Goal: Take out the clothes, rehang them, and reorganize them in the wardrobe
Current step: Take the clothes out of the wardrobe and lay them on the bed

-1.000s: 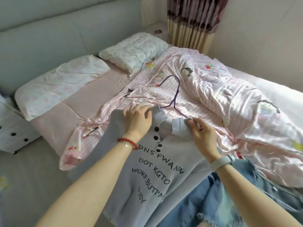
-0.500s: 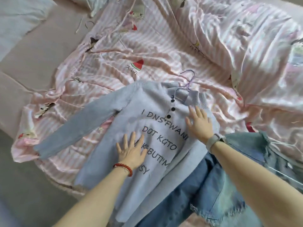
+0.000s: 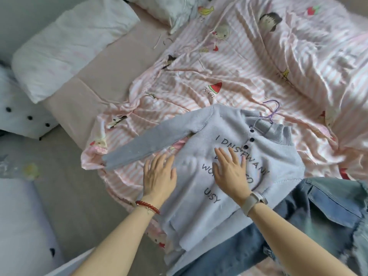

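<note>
One grey sweater (image 3: pixel 201 156) spread flat, front side up, on the pink striped blanket (image 3: pixel 249 62) near the front edge of the bed (image 3: pixel 65 92), collar toward the far side, one sleeve stretched out to the left. Four dark buttons in a row under the collar, black letters printed below them. One purple hanger (image 3: pixel 271 114) inside the neck of the sweater, only its hook visible, lying on the blanket just beyond the collar. Two hands on the sweater, both palm down with fingers straight and a little spread, gripping nothing: left hand (image 3: pixel 159 176) pressing at the left side of the body, partly over the blanket edge of the cloth; right hand (image 3: pixel 231 172) flat on the chest, covering part of the letters. One red bead bracelet (image 3: pixel 147 207) on the left wrist, one pale watch (image 3: pixel 253 202) on the right wrist. One denim garment (image 3: pixel 310 222) at the front right corner of the bed, touching the right side of the sweater and lying partly over its sleeve. Two white pillows (image 3: pixel 67 46) at the far left part of the bed, the second one only partly in view at the top. One white cabinet with black knobs (image 3: pixel 25 118) beside the left edge of the bed.
</note>
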Demonstrator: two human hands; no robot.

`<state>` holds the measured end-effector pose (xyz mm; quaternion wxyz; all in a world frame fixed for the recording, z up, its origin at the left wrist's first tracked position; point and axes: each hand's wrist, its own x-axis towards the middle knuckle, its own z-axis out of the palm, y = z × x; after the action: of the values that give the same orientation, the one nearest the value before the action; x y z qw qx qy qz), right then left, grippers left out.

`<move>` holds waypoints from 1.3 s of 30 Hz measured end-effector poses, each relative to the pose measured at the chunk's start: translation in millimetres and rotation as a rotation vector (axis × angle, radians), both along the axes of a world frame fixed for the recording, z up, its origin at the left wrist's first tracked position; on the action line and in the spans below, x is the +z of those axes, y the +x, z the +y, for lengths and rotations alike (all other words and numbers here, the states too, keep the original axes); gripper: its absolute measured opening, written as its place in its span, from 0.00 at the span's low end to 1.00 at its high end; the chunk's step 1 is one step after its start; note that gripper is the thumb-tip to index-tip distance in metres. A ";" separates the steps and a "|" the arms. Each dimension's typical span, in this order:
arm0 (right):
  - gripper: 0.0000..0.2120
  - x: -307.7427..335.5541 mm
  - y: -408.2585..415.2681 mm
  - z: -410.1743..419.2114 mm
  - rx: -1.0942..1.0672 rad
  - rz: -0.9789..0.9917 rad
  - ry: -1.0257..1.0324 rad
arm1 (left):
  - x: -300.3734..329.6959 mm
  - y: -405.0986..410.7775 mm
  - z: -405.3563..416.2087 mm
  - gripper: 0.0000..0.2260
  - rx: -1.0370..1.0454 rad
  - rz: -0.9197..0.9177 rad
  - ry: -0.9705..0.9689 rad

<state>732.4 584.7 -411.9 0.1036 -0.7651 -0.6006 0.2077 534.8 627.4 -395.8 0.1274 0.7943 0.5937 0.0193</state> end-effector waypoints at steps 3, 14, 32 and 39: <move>0.19 33.5 -65.5 -7.3 0.113 0.081 0.125 | 34.7 -59.6 -23.9 0.17 0.147 -0.053 0.115; 0.14 160.3 -362.6 -131.0 0.927 0.299 0.369 | 147.5 -322.5 -261.1 0.13 0.671 0.085 0.418; 0.14 285.7 -798.4 -392.0 1.730 0.735 0.290 | 291.4 -588.0 -629.7 0.15 1.606 0.566 0.705; 0.16 329.6 -933.2 -432.1 1.772 0.774 0.106 | 340.9 -687.4 -623.3 0.18 1.679 0.559 0.588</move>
<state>-200.8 152.6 -82.3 0.1343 0.0921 -0.8925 0.4206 -152.6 4.0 -55.0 -0.2822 0.0808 0.9539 0.0629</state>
